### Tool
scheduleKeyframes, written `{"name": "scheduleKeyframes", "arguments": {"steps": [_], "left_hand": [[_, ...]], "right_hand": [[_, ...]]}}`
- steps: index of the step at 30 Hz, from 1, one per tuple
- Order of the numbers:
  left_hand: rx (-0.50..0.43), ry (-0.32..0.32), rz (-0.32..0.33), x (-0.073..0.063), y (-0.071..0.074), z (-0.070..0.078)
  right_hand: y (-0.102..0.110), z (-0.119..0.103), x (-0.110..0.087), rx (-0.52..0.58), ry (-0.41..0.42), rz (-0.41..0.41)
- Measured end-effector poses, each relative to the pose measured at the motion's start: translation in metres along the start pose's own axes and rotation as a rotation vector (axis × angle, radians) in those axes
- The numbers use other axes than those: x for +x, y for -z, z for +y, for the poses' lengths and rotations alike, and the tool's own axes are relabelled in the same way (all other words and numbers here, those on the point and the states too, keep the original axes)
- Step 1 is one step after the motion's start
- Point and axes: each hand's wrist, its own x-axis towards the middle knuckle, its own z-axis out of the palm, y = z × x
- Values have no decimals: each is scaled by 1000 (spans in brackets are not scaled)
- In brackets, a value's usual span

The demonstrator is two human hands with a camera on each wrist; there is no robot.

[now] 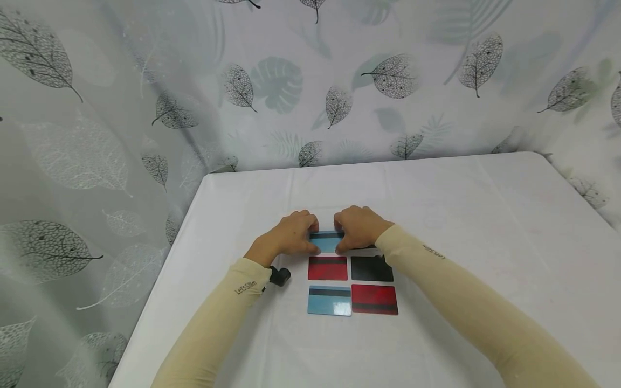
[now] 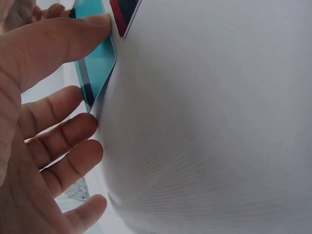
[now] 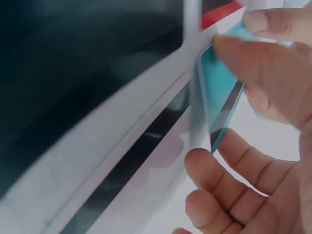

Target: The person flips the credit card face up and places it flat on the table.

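A light blue card with a dark stripe (image 1: 326, 242) is held between both hands at the far end of a card layout. My left hand (image 1: 293, 231) grips its left end, thumb at the near edge and fingers at the far edge, as the left wrist view shows. On the other end, my right hand (image 1: 361, 227) holds it the same way, thumb on the near side (image 3: 234, 48). Beside it in the right wrist view lies a pale card with a dark stripe (image 3: 163, 146), mostly hidden under the right hand in the head view.
Nearer on the white cloth-covered table (image 1: 466, 215) lie a red card (image 1: 328, 268), a black card (image 1: 371, 269), another blue card (image 1: 329, 300) and another red card (image 1: 374, 299). A leaf-patterned curtain (image 1: 291, 81) hangs behind. A small black device (image 1: 280, 276) sits at the left wrist.
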Motion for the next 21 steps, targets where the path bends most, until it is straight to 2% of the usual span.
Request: {"name": "scheduleKeyframes", "arguments": {"steps": [5, 13, 21], "left_hand": [[-14, 3, 8, -1, -1, -1], [-40, 15, 18, -2, -4, -3], [-107, 18, 26, -6, -4, -3]], "right_hand": [[0, -2, 1, 42, -11, -3], [-1, -4, -1, -108, 67, 50], [-2, -1, -2, -165, 124, 116]]}}
